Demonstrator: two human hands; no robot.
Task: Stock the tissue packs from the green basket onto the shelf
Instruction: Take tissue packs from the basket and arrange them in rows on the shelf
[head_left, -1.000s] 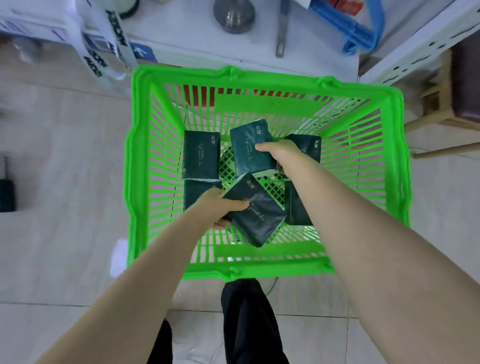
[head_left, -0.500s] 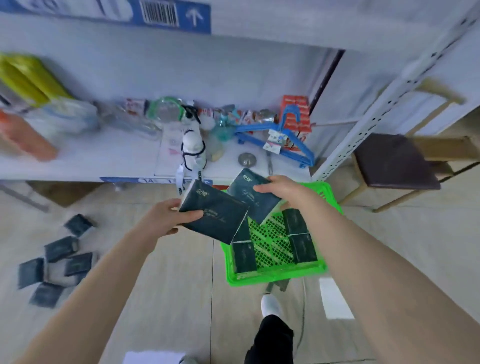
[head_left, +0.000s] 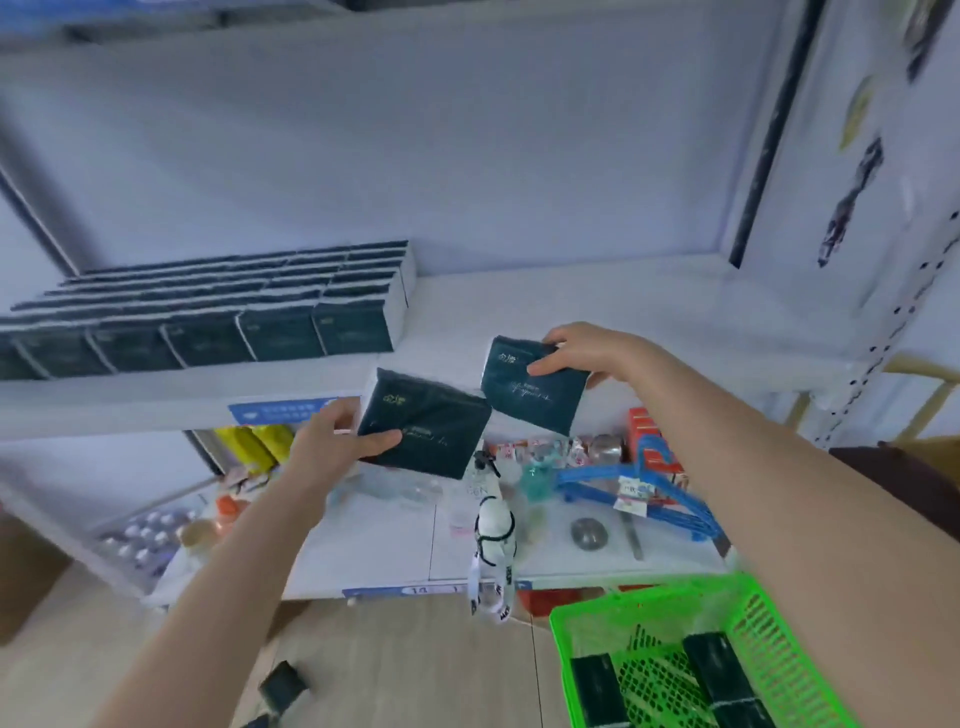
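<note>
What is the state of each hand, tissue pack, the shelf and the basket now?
left hand: raised, gripping a pack
left pack: held, not yet on the shelf
right hand: raised, gripping a pack
right pack: held, tilted
shelf: partly stocked, right part bare
stocked packs: standing in rows
green basket: on the floor, some packs inside

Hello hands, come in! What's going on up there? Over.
Left hand and right hand each grip a tissue pack, raised before the shelf. Bare spot right of stocked packs. Nothing blocking.

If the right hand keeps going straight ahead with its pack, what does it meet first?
Probably nothing: the right hand and its tissue pack face bare shelf board right of the stocked packs, then the back wall. Depth is unclear.
</note>
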